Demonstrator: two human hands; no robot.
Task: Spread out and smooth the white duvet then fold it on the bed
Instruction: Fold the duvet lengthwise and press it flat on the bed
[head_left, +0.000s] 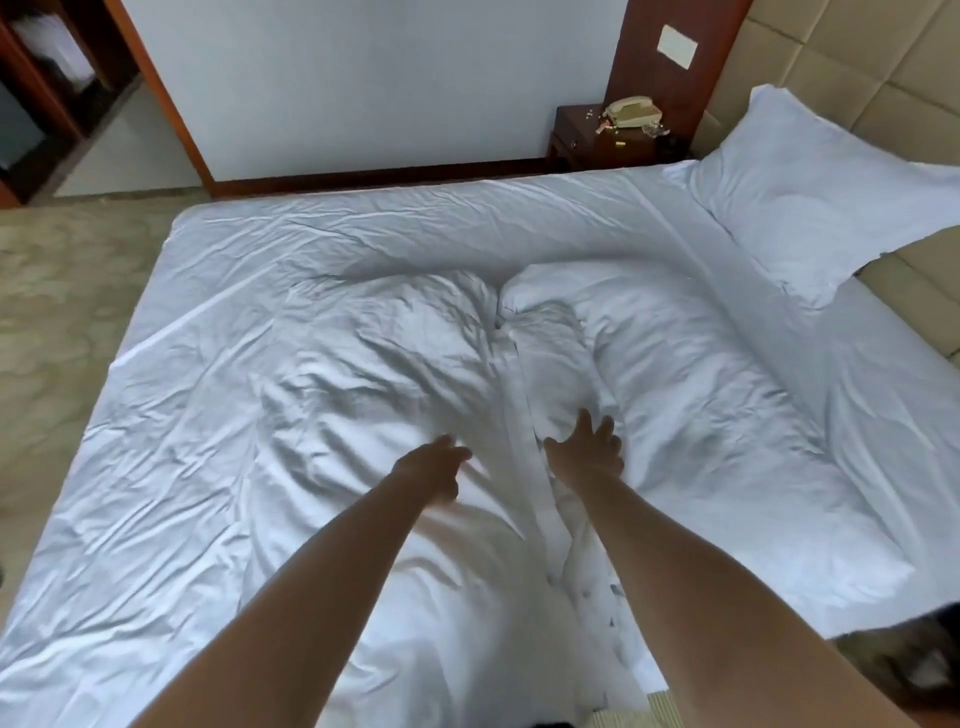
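White, crumpled cotton duvet (415, 374) is lying bunched across the middle of the wide bed (156, 519), its two puffed halves meeting at a deep crease running away from the person. Both bare arms are reaching out over it. The left hand (428, 467) is hovering at or just touching the fabric left of the crease, motion-blurred, so I cannot tell whether its fingers (457, 454) are straight or curled. The right hand (587, 457) is lying on the duvet just right of the crease, its fingers (605, 428) spreading wide and gripping nothing. A plump white pillow (810, 202) is leaning against the beige padded headboard (857, 62) at the far right. Beyond the bed, a cream corded telephone (631, 111) is sitting on a dark wooden nightstand (582, 140).
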